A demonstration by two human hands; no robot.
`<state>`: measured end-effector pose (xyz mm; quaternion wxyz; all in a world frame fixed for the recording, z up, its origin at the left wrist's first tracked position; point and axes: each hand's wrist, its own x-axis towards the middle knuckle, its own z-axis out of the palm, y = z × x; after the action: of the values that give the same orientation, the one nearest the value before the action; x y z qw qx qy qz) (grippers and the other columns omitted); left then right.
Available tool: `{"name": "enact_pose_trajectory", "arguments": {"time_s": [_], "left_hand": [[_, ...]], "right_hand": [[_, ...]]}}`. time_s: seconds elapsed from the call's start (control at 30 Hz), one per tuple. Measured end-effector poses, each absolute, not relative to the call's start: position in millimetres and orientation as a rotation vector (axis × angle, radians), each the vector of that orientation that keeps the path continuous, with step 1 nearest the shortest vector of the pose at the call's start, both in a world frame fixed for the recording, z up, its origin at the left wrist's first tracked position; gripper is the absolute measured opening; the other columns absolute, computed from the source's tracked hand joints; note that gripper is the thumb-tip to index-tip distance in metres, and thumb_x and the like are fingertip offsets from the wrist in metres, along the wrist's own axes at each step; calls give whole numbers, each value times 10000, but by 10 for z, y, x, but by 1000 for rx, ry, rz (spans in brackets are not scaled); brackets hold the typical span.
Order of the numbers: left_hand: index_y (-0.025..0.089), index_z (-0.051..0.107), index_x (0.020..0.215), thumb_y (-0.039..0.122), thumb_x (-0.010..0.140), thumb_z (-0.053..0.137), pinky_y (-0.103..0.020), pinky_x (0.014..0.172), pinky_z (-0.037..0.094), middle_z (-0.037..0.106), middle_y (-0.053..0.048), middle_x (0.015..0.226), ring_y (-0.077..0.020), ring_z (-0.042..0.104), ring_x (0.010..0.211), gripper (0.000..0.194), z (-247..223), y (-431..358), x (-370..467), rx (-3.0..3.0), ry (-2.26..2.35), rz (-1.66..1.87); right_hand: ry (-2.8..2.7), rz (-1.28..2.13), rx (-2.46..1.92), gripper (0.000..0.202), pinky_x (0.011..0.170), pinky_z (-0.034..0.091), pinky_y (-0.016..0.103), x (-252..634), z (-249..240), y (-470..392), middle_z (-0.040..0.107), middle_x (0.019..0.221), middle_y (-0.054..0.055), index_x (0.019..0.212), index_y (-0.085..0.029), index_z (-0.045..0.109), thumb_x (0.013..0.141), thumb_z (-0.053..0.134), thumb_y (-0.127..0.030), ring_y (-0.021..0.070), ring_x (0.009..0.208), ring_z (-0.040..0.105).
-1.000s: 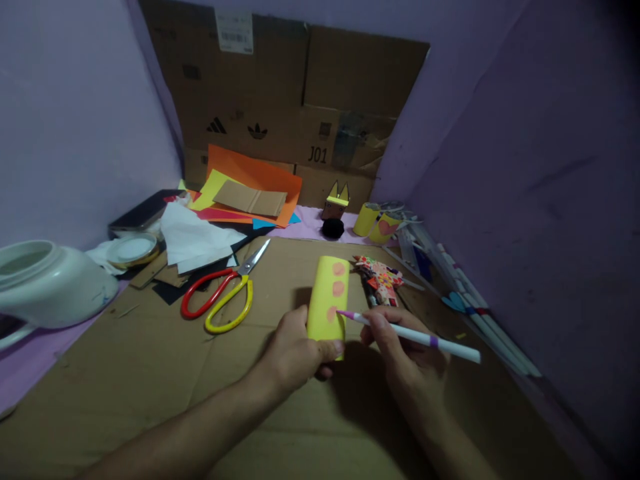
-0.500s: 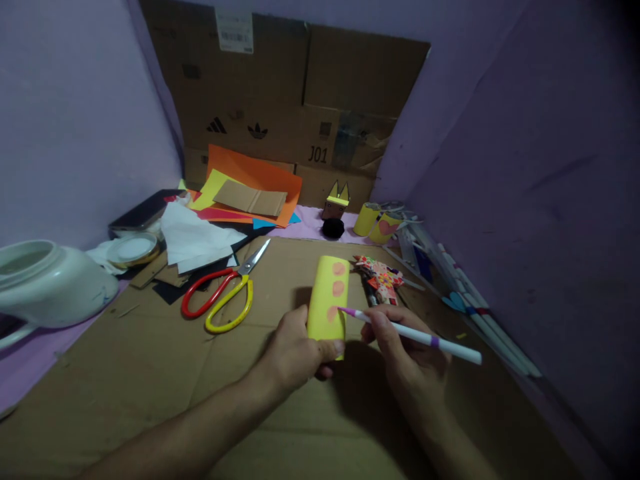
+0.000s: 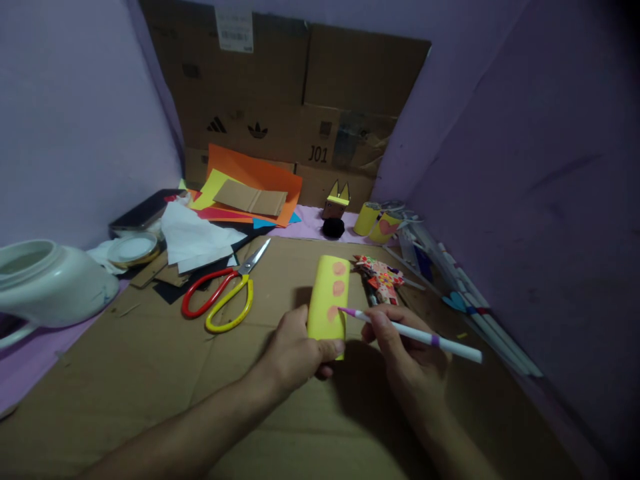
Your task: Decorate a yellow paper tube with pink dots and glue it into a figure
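Note:
My left hand (image 3: pixel 305 350) is closed round the lower end of a yellow paper tube (image 3: pixel 325 287), thumb across its front. Three orange-pink round spots run in a column down the tube. Between the fingers of my right hand (image 3: pixel 407 347) is a white felt-tip pen (image 3: pixel 410 332) with a purple tip and a purple band. Its tip meets the edge of the lowest spot. Just right of the tube lies a flower-patterned piece (image 3: pixel 385 277), with dark items partly hidden under it. Scissors (image 3: pixel 230 290) with one red and one yellow handle lie to the left.
A white pot (image 3: pixel 65 280) stands at far left, near white paper (image 3: pixel 195 233) and a round lid (image 3: pixel 133 247). Coloured sheets (image 3: pixel 260 173) lie at the back. Yellow rolls (image 3: pixel 367 219) and a small eared cardboard figure (image 3: pixel 336 202) stand behind. White rods (image 3: pixel 480 320) line the right wall.

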<state>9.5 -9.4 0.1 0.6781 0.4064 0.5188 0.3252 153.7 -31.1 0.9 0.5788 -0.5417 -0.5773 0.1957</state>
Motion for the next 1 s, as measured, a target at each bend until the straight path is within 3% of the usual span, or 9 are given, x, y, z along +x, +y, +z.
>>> {"name": "enact_pose_trajectory", "arguments": {"time_s": [1.0], "left_hand": [[107,538,914,115,616,663,-222,430,483,575,-7,691,-112,545,541,323,27,-92,99,966,1187,686]], "right_hand": [[-1351,468,-1280,197,406,405,165,1575,-36,-310,584,488,-32,674,-186,634,831,574,-289,92,431,525]]}}
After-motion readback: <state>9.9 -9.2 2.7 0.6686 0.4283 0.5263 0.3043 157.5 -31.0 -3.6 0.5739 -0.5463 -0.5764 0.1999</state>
